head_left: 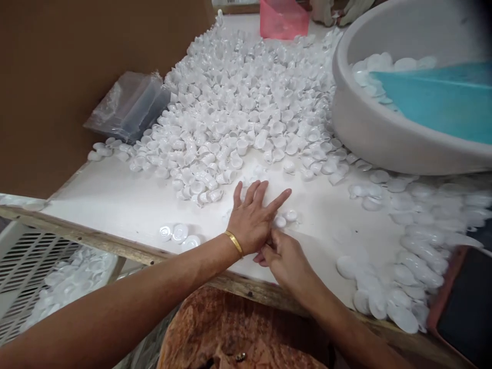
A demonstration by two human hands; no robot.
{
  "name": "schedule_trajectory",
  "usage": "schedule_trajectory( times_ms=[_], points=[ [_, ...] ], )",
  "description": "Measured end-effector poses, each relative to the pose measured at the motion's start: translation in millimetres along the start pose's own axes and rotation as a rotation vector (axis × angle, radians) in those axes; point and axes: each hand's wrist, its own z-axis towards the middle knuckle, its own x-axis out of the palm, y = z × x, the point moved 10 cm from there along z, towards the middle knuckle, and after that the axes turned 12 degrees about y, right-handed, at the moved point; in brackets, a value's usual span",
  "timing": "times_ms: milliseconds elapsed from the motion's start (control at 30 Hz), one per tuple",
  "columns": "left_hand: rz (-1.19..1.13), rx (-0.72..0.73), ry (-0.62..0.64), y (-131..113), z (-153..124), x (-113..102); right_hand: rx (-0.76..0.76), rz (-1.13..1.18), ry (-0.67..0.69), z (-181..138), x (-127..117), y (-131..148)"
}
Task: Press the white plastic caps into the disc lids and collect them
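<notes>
My left hand (251, 220), with a gold bracelet at the wrist, is palm down over the white table, its fingers spread. The thumb and whatever lies under the palm are hidden. Against its lower right edge, my right hand (286, 253) has its fingers curled together; anything between them is out of sight. Small white plastic pieces (280, 221) lie just beyond the right hand. Ahead of both hands spreads a large heap of small white cup-like plastic parts (246, 102). Several round white caps (180, 233) sit left of my left hand.
A grey tub (369, 138) holds white discs and a turquoise sheet (442, 97). More white discs (376, 292) lie at right, beside a phone (465, 302). Cardboard (77, 77) and a plastic-wrapped pack (128, 105) stand left. Behind the heap are a pink scoop-like container (283, 20) and another person's gloved hands (325, 11).
</notes>
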Motion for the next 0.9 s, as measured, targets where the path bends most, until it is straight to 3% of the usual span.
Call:
schedule_trajectory(
  times_ms=[200, 267, 333, 400, 433, 500, 600, 767, 900],
  points=[
    [0.009, 0.042, -0.199, -9, -12, -20, -0.096, -0.202, -0.004, -9, -5, 14],
    [0.035, 0.102, -0.239, -13, -20, -24, -0.157, -0.367, -0.112, -26, -26, 26],
    [0.072, 0.145, -0.227, -11, -30, -25, -0.188, -0.572, -0.344, -53, -63, 37],
    [0.117, 0.148, -0.178, 0, -40, -24, -0.117, -0.797, -0.6, -80, -103, 38],
    [0.139, 0.132, -0.151, 9, -46, -23, -0.085, -0.93, -0.656, -88, -116, 36],
    [0.182, 0.055, -0.11, 33, -58, -24, -0.018, -1.144, -0.695, -92, -135, 27],
    [0.24, -0.102, -0.104, 68, -74, -30, 0.041, -1.276, -0.672, -87, -147, 12],
    [0.177, -0.296, -0.111, 95, -81, -43, -0.002, -1.132, -0.681, -92, -159, 12],
    [0.076, -0.217, 0.0, 76, -71, -32, -0.076, -0.73, -0.649, -99, -150, 21]
  ],
)
